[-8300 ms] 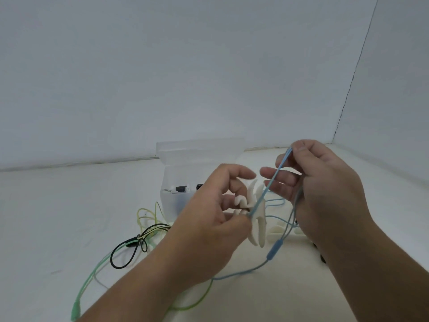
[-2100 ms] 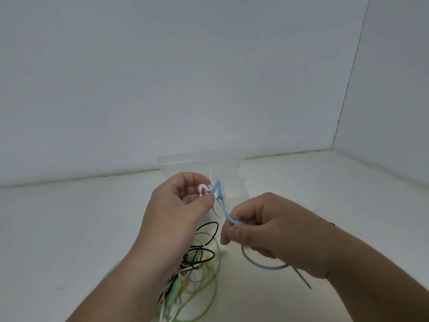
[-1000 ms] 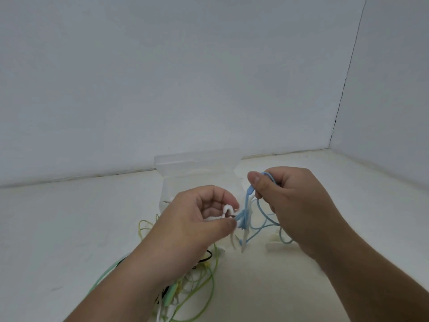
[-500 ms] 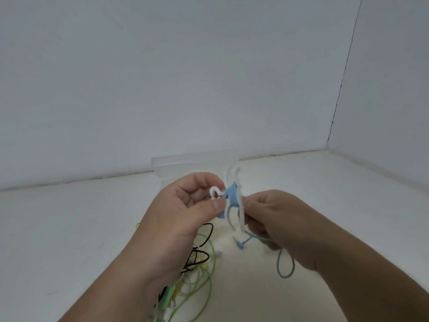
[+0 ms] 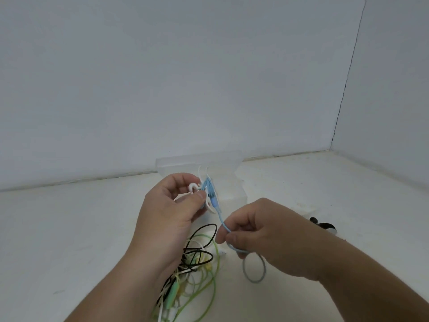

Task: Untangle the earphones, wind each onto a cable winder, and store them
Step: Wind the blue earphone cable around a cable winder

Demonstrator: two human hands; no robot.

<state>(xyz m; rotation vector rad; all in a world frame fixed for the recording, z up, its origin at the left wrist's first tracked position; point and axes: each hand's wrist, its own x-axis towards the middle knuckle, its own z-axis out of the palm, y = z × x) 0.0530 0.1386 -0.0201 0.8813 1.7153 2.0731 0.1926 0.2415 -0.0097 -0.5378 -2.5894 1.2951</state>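
Right hand (image 5: 267,235) has dropped below white winder (image 5: 204,194), pinching blue cable (image 5: 220,219) taut; left hand (image 5: 171,212) pinches winder. Another wrap on; short tail remains.

The tabletop (image 5: 69,228), filling the lower half of the frame, looks matt and off-white, faintly mottled, perhaps painted board. The wall (image 5: 162,77) above it is a flat, matt pale grey, with a thin dark seam at the upper right. At the centre, the storage box (image 5: 222,163) is translucent, frosted plastic with a soft sheen. The cable winder (image 5: 210,206) looks like smooth white plastic, possibly rubbery. The blue earphone cable (image 5: 222,223) has a smooth, slightly glossy sheath, as do the tangled cables (image 5: 197,263) at lower centre in black, green, yellow and white.
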